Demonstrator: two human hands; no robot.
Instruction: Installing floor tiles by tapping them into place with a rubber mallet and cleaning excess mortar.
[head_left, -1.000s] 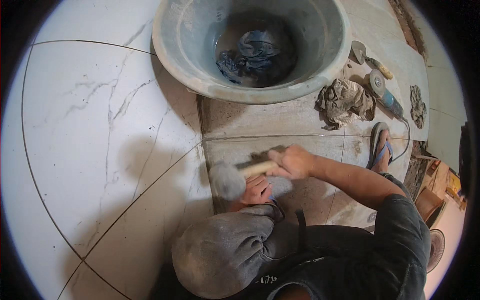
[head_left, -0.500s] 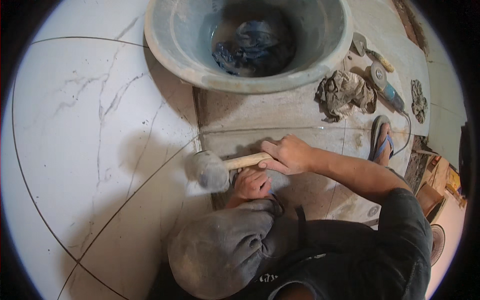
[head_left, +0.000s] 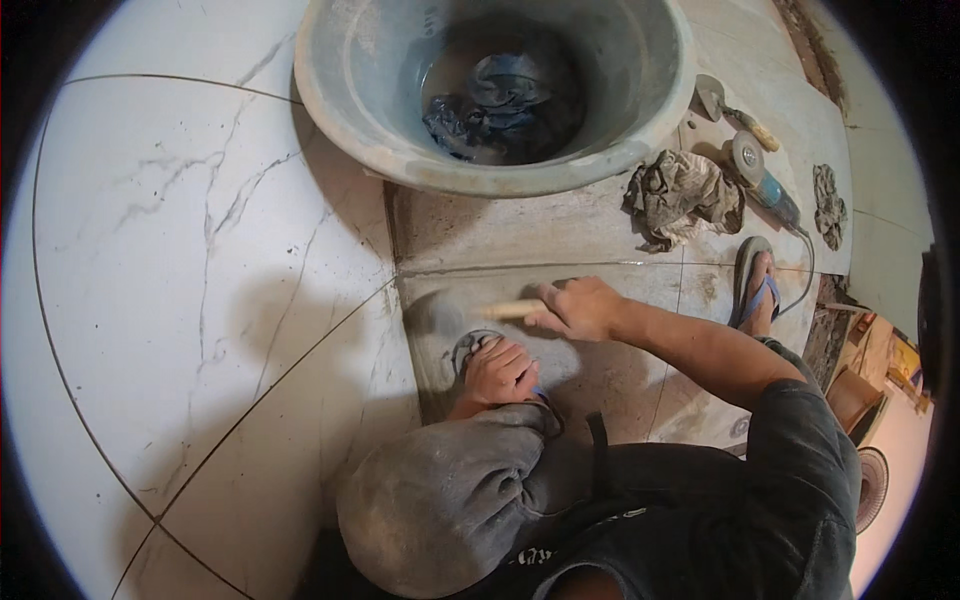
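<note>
My right hand (head_left: 578, 308) grips the pale wooden handle (head_left: 512, 312) of a mallet (head_left: 450, 316), whose grey head is smeared by motion above the worn tile (head_left: 630, 380). Below it, my left hand (head_left: 497, 372) has bent fingers closed over the top of a dark rounded item (head_left: 465, 348), mostly covered and hard to make out. A bit of blue strap shows beside that hand, next to my bent, dusty grey knee.
A grey basin (head_left: 340, 120) holds dark cloth in murky water. Rightward lie a trowel (head_left: 712, 96), an angle grinder (head_left: 772, 198) with cord, and crumpled rags (head_left: 682, 195). My sandaled foot (head_left: 760, 290) is right; marble-look tile (head_left: 170, 300) is left; wood scraps and a fan sit far right.
The mallet has swung, shifting left half a second ago and now back right and higher in the picture, blurred. More of the dark item under my left hand shows now.
</note>
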